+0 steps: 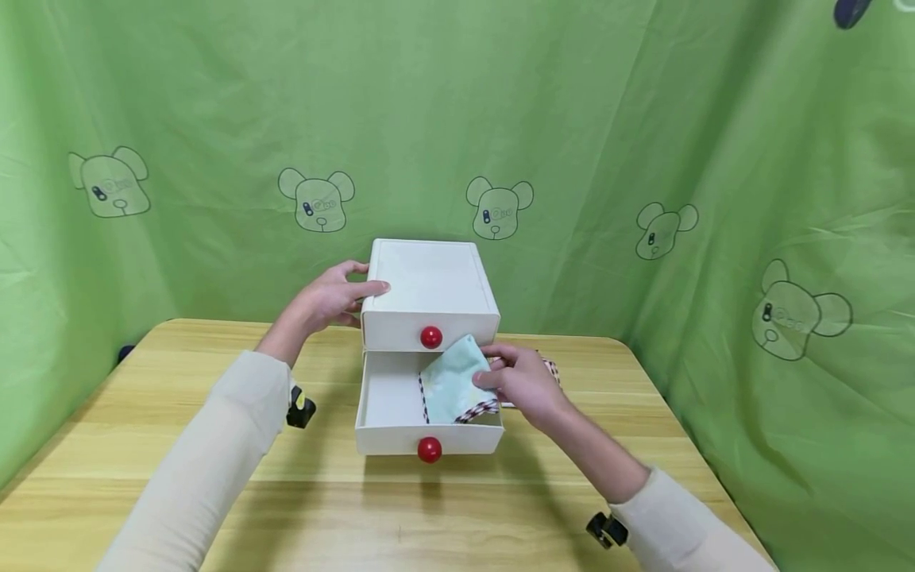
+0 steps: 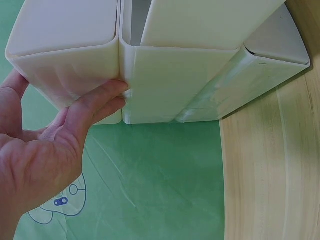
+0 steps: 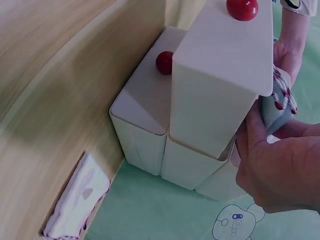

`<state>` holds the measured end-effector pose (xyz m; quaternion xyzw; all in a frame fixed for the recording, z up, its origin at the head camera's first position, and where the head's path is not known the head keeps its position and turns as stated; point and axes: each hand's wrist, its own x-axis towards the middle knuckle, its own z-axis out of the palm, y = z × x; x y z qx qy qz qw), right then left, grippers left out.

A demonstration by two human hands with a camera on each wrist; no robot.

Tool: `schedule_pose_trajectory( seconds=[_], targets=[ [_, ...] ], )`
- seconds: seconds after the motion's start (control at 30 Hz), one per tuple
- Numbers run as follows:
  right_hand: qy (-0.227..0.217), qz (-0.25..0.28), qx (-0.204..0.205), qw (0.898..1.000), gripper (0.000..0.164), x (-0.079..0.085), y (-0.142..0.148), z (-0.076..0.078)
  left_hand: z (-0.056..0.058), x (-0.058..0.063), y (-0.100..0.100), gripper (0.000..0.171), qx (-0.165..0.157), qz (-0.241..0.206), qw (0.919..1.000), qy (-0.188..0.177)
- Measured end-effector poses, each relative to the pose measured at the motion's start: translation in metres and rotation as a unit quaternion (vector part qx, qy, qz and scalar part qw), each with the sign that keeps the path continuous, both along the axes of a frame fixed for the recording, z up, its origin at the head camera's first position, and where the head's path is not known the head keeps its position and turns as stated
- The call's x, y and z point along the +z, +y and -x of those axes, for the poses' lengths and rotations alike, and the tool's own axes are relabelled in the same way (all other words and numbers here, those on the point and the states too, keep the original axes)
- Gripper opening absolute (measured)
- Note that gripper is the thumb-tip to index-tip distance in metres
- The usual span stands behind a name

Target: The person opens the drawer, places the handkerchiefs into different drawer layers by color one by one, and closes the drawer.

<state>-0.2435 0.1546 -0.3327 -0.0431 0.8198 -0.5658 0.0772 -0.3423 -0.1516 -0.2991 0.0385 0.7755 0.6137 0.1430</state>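
Note:
A white drawer unit (image 1: pixel 436 274) with round red knobs stands on the table. Its middle drawer (image 1: pixel 386 389) is pulled out, while the top drawer (image 1: pixel 393 330) and, in the right wrist view, the bottom drawer (image 3: pixel 142 102) are pushed in. My left hand (image 1: pixel 332 295) rests on the unit's upper left side, thumb on the top panel and extended fingers against the side wall (image 2: pixel 70 75). Between thumb and fingers, my right hand (image 1: pixel 525 385) pinches a light blue cloth (image 1: pixel 453 377) with a checked, twisted-looking border. The cloth lies folded and tilted over the right part of the pulled-out drawer.
A folded pale pinkish cloth (image 3: pixel 80 197) lies on the wooden table (image 1: pixel 572 469) to the unit's right, mostly behind my right hand in the head view. Green curtain (image 1: pixel 415 119) with bear-head prints hangs behind the table and along both sides.

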Motion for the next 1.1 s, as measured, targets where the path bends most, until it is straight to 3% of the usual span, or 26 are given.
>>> schedule_pose_trajectory(
  seconds=[0.4, 0.7, 1.1],
  targets=[
    [0.021, -0.140, 0.059, 0.988, 0.039, 0.014, 0.006, -0.001, -0.002, 0.002, 0.000, 0.087, -0.001, 0.003, 1.0000, -0.001],
    [0.025, -0.123, 0.079, 0.989, 0.035, 0.003, 0.000, 0.001, -0.003, 0.002, 0.000, 0.086, -0.002, 0.000, 1.0000, -0.002],
    [0.040, -0.154, 0.060, 0.985, 0.027, -0.008, -0.022, 0.010, -0.002, 0.002, 0.000, 0.086, -0.002, 0.000, 1.0000, -0.004]
  ],
)
